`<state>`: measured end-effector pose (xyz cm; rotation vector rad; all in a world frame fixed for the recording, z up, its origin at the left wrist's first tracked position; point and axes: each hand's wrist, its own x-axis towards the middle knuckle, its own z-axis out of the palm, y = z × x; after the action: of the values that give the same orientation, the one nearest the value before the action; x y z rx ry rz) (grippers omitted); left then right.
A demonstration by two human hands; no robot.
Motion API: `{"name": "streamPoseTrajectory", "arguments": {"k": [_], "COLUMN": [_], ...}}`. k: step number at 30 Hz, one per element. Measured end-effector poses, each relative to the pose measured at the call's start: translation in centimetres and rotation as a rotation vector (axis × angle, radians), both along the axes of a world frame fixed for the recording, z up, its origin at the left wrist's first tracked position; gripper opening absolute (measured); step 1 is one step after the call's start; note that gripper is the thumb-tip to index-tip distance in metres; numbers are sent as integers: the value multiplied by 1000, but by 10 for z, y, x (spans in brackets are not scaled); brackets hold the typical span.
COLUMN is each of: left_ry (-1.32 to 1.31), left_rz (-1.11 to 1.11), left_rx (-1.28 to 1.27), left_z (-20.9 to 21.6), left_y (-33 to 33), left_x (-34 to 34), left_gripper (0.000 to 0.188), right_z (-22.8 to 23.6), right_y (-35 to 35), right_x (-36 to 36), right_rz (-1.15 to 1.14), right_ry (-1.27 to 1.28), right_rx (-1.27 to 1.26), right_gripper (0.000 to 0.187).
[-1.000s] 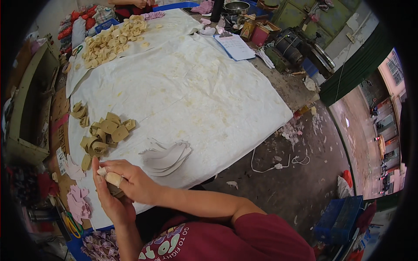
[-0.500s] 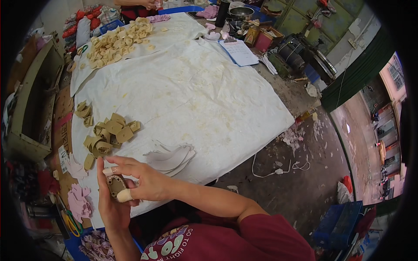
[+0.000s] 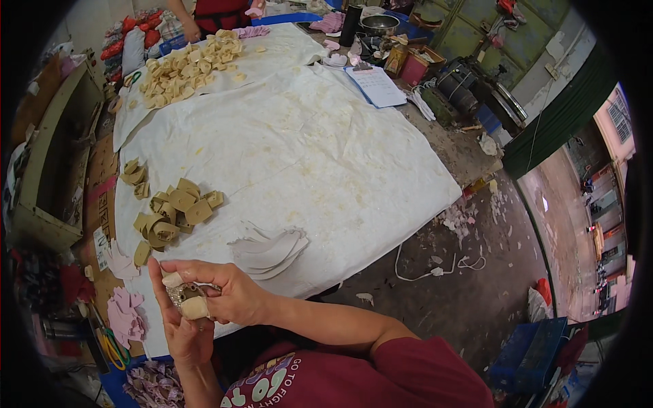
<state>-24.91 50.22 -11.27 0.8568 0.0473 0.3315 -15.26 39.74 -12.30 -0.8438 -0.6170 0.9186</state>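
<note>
Near the table's front left corner, both my hands hold a small olive-brown moulded piece [image 3: 182,294] with holes along its face. My right hand [image 3: 238,294] closes round it from the right, with pale coverings on its thumb and a finger. My left hand [image 3: 187,340] grips it from below and behind, its fingers partly hidden by the piece and the other hand. Just beyond lies a pile of similar olive pieces [image 3: 182,199]. A stack of thin grey-white curved sheets [image 3: 272,255] rests to the right of my hands.
White sheeting [image 3: 306,149] covers the table. Farther off are a heap of pale yellow pieces [image 3: 187,71], a clipboard [image 3: 377,87] and a motor-like machine [image 3: 462,85]. Pink scraps [image 3: 126,316] lie left of my hands, above a blue bin [image 3: 115,381]. Another person [image 3: 221,8] stands at the far end.
The piece has turned in my hands, showing its face at a different tilt. Across the table, the other person's hand has lowered beside the pale heap.
</note>
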Motion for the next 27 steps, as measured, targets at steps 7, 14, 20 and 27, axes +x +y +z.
{"name": "streamPoseTrajectory", "arguments": {"k": [7,14,20,27], "left_ry": [-65,-106,-50,138], "left_rz": [133,174,144,308], "left_rx": [1342,1699,1879,1517], "left_z": [-25,-2,20,13], "left_y": [38,32,39,34], "left_x": [-5,0,-5,-6], "left_gripper": [98,74,56,47], "right_z": [-17,-5,-3,11], "right_y": [-24,-24,-29,-18], "right_x": [22,12,13,30], "right_rz": [-65,-127,-80,-5], "right_ry": [164,-516,-403,-238], "right_rx": [-188,-555,-347,-123], "right_gripper": [32,20,18,16]}}
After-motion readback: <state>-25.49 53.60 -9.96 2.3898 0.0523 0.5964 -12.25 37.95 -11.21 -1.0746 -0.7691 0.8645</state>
